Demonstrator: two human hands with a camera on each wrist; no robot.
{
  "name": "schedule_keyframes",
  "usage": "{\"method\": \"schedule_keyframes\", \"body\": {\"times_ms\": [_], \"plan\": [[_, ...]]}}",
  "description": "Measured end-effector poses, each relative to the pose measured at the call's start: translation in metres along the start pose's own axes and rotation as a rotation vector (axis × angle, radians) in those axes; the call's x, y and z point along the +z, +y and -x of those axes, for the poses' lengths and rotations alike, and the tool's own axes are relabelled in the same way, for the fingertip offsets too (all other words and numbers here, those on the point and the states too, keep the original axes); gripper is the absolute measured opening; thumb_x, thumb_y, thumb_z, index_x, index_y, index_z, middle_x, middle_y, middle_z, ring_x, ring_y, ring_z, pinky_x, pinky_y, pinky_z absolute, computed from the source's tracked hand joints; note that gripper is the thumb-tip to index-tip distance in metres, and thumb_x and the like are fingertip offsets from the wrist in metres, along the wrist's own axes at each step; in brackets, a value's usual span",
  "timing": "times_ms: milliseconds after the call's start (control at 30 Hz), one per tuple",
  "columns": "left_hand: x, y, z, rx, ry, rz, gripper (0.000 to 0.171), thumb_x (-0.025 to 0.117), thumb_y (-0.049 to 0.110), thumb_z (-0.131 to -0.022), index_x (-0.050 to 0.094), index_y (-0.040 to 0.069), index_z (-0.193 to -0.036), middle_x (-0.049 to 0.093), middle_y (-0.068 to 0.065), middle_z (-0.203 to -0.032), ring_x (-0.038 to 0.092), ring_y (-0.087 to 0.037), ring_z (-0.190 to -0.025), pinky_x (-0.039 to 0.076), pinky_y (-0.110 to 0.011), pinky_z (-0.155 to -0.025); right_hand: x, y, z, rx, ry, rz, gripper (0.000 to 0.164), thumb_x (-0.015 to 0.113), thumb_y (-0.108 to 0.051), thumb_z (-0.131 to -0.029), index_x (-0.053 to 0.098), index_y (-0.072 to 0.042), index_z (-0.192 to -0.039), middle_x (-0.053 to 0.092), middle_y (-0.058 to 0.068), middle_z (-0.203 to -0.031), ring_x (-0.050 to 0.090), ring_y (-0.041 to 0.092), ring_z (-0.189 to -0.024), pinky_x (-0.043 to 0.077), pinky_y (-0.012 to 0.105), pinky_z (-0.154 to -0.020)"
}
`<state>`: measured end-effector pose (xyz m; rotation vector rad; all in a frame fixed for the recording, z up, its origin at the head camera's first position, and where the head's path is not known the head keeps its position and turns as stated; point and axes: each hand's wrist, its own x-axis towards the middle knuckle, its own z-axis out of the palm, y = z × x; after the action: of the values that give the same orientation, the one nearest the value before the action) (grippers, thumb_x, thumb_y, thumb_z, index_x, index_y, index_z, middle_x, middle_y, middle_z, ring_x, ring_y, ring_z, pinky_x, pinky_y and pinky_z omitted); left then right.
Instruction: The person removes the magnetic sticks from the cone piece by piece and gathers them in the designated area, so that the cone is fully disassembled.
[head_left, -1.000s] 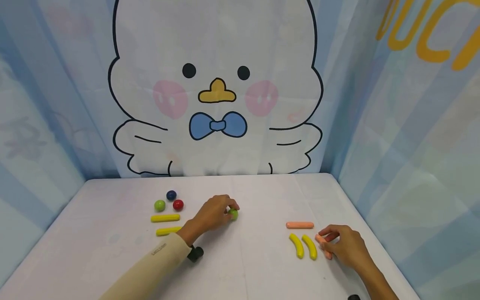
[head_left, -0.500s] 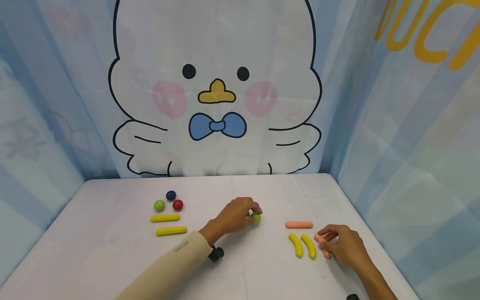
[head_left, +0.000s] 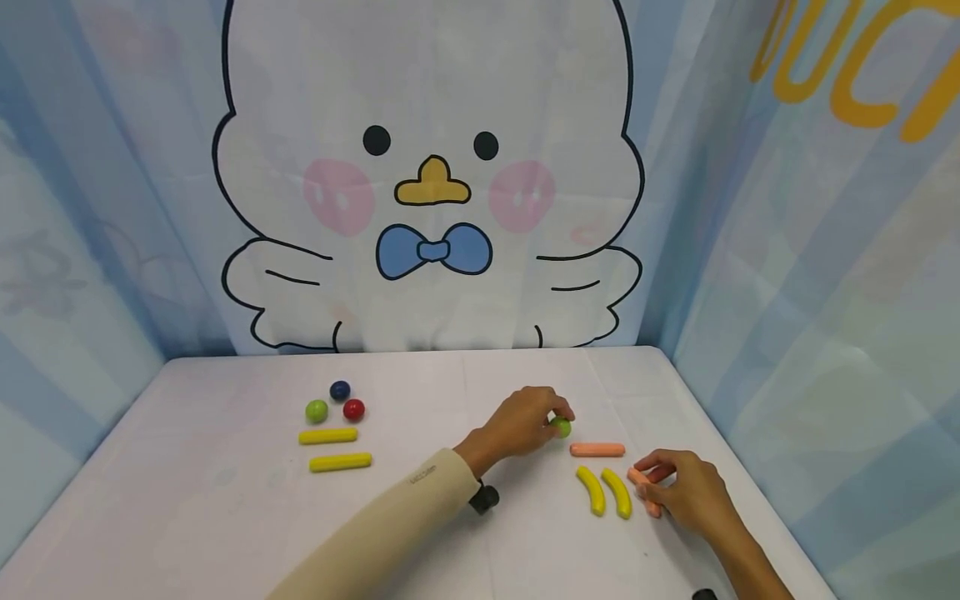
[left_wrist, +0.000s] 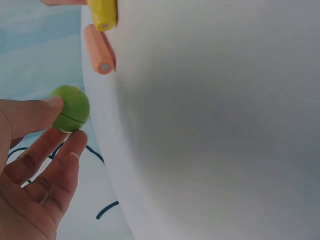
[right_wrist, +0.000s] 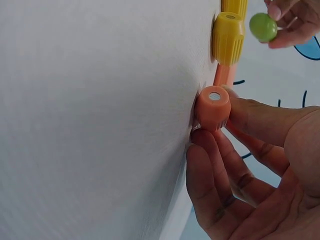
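Note:
My left hand [head_left: 525,421] pinches a small green ball [head_left: 561,427] between thumb and fingertips, raised off the table in the left wrist view. Just to the right of that ball, an orange stick [head_left: 597,450] lies crosswise. My right hand [head_left: 693,492] pinches a second orange stick [right_wrist: 212,107] by thumb and fingers; it slants close to the tabletop. Two curved yellow banana-shaped pieces [head_left: 592,490] lie side by side left of the right hand. The right wrist view shows the end of one yellow piece [right_wrist: 228,40] beyond the held stick.
On the left of the white table [head_left: 187,483] sit another green ball [head_left: 317,411], a dark blue ball [head_left: 340,390] and a red ball [head_left: 354,409]. Two straight yellow sticks [head_left: 341,462] lie in front of them. Printed fabric walls [head_left: 810,292] stand behind and at the sides.
My left hand has carried the green ball rightward from the middle of the table to near the orange stick. The right hand has stayed in place with its orange stick.

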<state>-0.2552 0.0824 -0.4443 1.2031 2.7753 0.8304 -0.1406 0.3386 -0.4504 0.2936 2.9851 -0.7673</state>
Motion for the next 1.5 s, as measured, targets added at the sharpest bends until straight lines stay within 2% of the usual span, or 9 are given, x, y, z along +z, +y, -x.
{"method": "schedule_keyframes", "body": {"times_ms": [233,433,700,933,1033,1233,1500], "plan": [[0.010,0.008,-0.020,-0.043,-0.019,-0.010,0.026,0.076,0.014,-0.099,0.079,0.021,-0.123,0.077,0.009,-0.117,0.069,-0.009,-0.110,0.055,-0.022,-0.098,0.001,0.001,-0.001,0.006,0.000,0.003,0.025,0.088,-0.021,-0.087,0.081,-0.017,-0.110,0.077,-0.001,-0.095,0.063,0.020,-0.086,0.042,0.032,-0.067],[0.016,0.010,-0.032,-0.092,-0.039,-0.022,0.026,0.076,0.014,-0.099,0.079,0.021,-0.123,0.076,0.008,-0.116,0.067,-0.008,-0.106,0.055,-0.023,-0.097,0.001,0.001,0.000,0.002,0.005,0.002,0.024,0.088,-0.022,-0.087,0.081,-0.017,-0.110,0.077,-0.001,-0.095,0.063,0.020,-0.085,0.042,0.032,-0.066],[0.021,0.012,-0.040,-0.123,-0.058,-0.032,0.025,0.077,0.015,-0.099,0.079,0.021,-0.123,0.076,0.008,-0.118,0.067,-0.008,-0.108,0.055,-0.024,-0.100,0.001,0.000,0.001,0.009,0.010,-0.004,0.023,0.087,-0.019,-0.087,0.080,-0.017,-0.110,0.077,0.000,-0.095,0.063,0.020,-0.084,0.042,0.032,-0.065],[0.023,0.012,-0.041,-0.132,-0.061,-0.041,0.025,0.077,0.015,-0.099,0.079,0.022,-0.123,0.076,0.008,-0.118,0.066,-0.008,-0.107,0.055,-0.024,-0.099,0.002,0.001,0.000,0.008,0.012,-0.006,0.023,0.087,-0.019,-0.087,0.081,-0.017,-0.109,0.077,-0.001,-0.094,0.062,0.020,-0.083,0.042,0.032,-0.065],[0.021,0.009,-0.039,-0.124,-0.047,-0.058,0.025,0.077,0.015,-0.099,0.078,0.022,-0.123,0.074,0.006,-0.116,0.066,-0.009,-0.104,0.056,-0.024,-0.095,0.002,0.001,0.000,0.017,0.006,-0.005,0.023,0.087,-0.019,-0.088,0.081,-0.017,-0.110,0.077,0.000,-0.095,0.062,0.020,-0.083,0.042,0.033,-0.065],[0.015,-0.003,-0.033,-0.096,0.032,-0.100,0.026,0.076,0.016,-0.099,0.077,0.018,-0.125,0.067,-0.001,-0.114,0.063,-0.010,-0.093,0.055,-0.021,-0.083,0.002,-0.001,0.000,0.024,0.004,0.007,0.024,0.086,-0.020,-0.089,0.080,-0.017,-0.111,0.077,0.000,-0.096,0.062,0.021,-0.085,0.042,0.032,-0.066],[0.009,-0.018,-0.030,-0.140,0.103,-0.103,0.028,0.078,0.026,-0.098,0.075,0.016,-0.125,0.060,-0.004,-0.114,0.060,-0.012,-0.091,0.055,-0.023,-0.081,0.002,-0.001,0.002,-0.002,0.013,0.011,0.024,0.087,-0.020,-0.088,0.080,-0.017,-0.110,0.077,0.000,-0.096,0.064,0.021,-0.087,0.044,0.032,-0.067]]}}
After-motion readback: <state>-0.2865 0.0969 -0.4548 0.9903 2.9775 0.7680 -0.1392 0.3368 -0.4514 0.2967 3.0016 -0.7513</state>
